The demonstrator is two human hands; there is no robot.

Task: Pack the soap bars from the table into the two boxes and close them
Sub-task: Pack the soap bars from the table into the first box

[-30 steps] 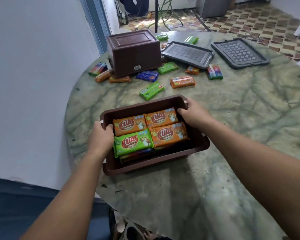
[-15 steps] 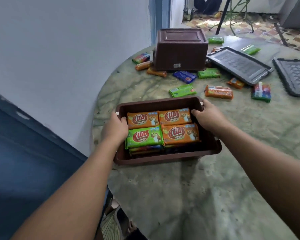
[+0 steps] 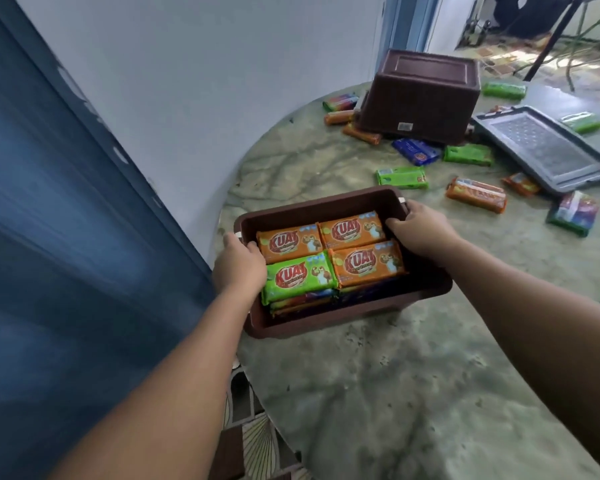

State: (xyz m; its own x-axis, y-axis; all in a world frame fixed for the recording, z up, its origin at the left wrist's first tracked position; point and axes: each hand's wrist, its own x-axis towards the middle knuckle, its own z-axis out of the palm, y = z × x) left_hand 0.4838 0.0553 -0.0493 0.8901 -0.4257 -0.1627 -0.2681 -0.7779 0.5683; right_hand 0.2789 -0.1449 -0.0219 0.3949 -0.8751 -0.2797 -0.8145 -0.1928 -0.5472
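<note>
A brown box (image 3: 329, 202) stands open at the table's left edge, filled with stacked soap bars; three orange ones (image 3: 368, 263) and a green one (image 3: 298, 277) lie on top. My left hand (image 3: 238, 265) grips the box's left rim. My right hand (image 3: 418, 233) grips its right rim, fingers curled over the edge. A second brown box (image 3: 421, 95) sits upside down at the back. Several loose soap bars lie around it, among them a green one (image 3: 401, 177), an orange one (image 3: 476, 195) and a blue one (image 3: 416, 152). A grey lid (image 3: 544, 148) lies at the right.
The round green marbled table (image 3: 413, 393) ends just left of the filled box, beside a white wall and a blue panel (image 3: 66, 237). A multicoloured bar (image 3: 574, 213) lies near the lid. Patterned floor shows below the table edge.
The view has swung to the left and the filled box now sits nearer the table's left edge. Both hands keep their grip on its rims.
</note>
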